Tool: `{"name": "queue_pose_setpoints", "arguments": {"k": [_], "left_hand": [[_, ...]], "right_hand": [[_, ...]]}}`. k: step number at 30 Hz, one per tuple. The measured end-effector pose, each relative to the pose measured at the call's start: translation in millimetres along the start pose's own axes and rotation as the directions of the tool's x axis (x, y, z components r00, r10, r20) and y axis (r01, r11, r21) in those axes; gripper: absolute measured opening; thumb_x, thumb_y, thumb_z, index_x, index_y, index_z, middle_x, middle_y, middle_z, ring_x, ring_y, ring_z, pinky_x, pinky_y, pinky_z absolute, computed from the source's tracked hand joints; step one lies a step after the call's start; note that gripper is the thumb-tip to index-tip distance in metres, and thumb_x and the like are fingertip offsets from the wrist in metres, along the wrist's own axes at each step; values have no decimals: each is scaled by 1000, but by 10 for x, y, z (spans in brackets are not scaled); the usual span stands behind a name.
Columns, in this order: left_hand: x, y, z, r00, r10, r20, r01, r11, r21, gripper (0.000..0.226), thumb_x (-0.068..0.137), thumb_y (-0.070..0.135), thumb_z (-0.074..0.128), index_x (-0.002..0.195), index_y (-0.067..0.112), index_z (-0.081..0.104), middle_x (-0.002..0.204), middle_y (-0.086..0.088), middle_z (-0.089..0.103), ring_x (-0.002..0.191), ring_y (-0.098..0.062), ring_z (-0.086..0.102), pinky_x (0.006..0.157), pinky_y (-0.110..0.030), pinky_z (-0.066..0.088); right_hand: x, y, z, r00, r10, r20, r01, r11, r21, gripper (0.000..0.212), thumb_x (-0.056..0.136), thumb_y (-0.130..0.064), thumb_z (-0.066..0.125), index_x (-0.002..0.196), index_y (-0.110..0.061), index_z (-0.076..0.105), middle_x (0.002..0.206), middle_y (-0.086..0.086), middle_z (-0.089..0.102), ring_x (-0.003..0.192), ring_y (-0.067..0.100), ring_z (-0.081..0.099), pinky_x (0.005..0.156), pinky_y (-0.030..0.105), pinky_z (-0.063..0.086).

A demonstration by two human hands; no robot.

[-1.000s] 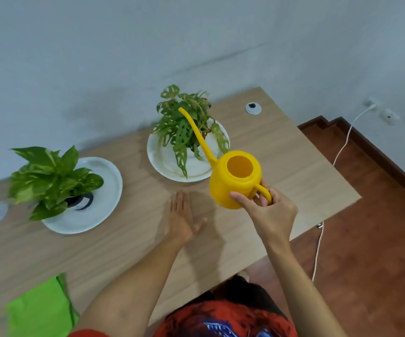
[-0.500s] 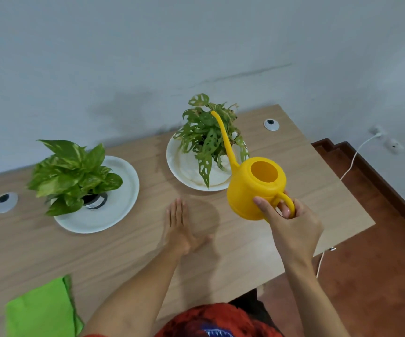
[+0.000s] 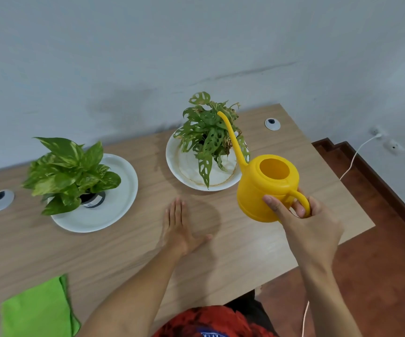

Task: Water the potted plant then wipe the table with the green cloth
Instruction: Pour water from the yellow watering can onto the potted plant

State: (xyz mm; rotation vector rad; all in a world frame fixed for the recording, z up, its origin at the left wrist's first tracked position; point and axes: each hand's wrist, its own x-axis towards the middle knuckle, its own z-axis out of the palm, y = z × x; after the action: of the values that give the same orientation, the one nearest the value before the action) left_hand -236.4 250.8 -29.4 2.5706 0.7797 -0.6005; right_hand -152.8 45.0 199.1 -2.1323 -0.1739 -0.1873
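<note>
**Around the table**

On the table two plants sit on plates; the one with holed leaves stands toward its back, right of centre; the other plant is at its left; a cloth lies at its near left corner; a watering can hangs above its right side, spout reaching over the holed leaves; a flat hand rests mid-table.
</note>
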Motion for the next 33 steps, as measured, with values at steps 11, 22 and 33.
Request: {"name": "queue_pose_setpoints", "arguments": {"k": [11,22,33], "left_hand": [[-16,11,-13,1000,-6,-6,6,1000,-16,142,64,101,30,150,8,-34,155,-8,-47,141,-19,-46,121,-44,-21],[-44,28,-42,1000,-8,-2,8,999,-32,143,64,101,31,150,8,-34,155,-8,-46,142,-19,-44,121,-43,-22],[-59,35,-55,1000,0,2,0,999,-35,142,66,100,34,150,7,-35,155,-8,-46,142,-19,-44,121,-44,-21]], "right_hand": [[-15,-32,-111,1000,-9,-4,9,999,-44,44,65,-53,83,55,-24,51,52,7,44,52,23,43,53,37,41],[-23,-15,-134,999,-40,-5,39,991,-126,58,62,-60,79,69,-5,64,54,13,51,56,31,55,55,44,49],[-32,-41,-156,999,-46,13,47,991,-123,57,63,-59,81,72,-5,66,56,13,52,59,33,57,57,46,52]]}}
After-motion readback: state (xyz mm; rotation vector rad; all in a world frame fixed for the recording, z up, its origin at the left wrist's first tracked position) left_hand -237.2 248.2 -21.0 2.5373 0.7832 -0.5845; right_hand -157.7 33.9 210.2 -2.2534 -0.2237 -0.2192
